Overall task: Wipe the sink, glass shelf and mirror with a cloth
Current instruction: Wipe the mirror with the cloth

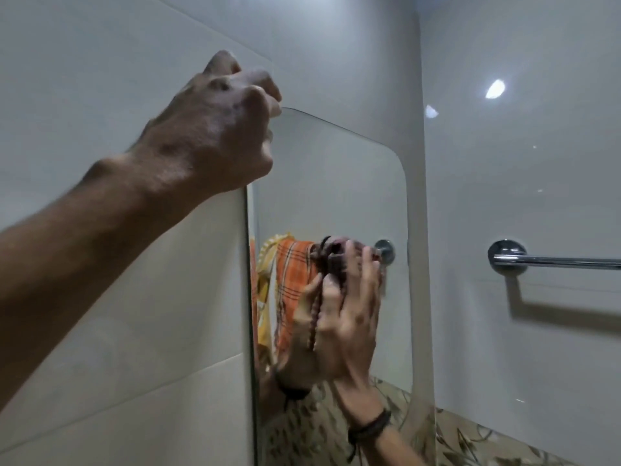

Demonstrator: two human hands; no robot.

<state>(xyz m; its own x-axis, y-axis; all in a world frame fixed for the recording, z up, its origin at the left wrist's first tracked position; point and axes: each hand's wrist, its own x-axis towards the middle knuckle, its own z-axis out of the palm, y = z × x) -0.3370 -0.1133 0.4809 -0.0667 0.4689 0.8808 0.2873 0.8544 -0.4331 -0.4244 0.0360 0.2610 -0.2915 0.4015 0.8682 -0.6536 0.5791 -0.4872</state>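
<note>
A frameless mirror [336, 179] with rounded corners hangs on the pale tiled wall. My left hand [215, 129] is curled around its top left corner and grips the edge. My right hand [356, 307], with a black band on the wrist, presses a dark reddish cloth [331, 255] flat against the lower part of the glass. The cloth is bunched under my fingers, with a strip hanging down. The mirror reflects this hand and an orange checked towel [292, 274]. Neither the sink nor the glass shelf is in view.
A chrome towel bar [554, 260] is fixed to the right wall at about the height of my right hand. Patterned beige tiles [470, 438] run along the bottom right. Glossy white wall tiles surround the mirror.
</note>
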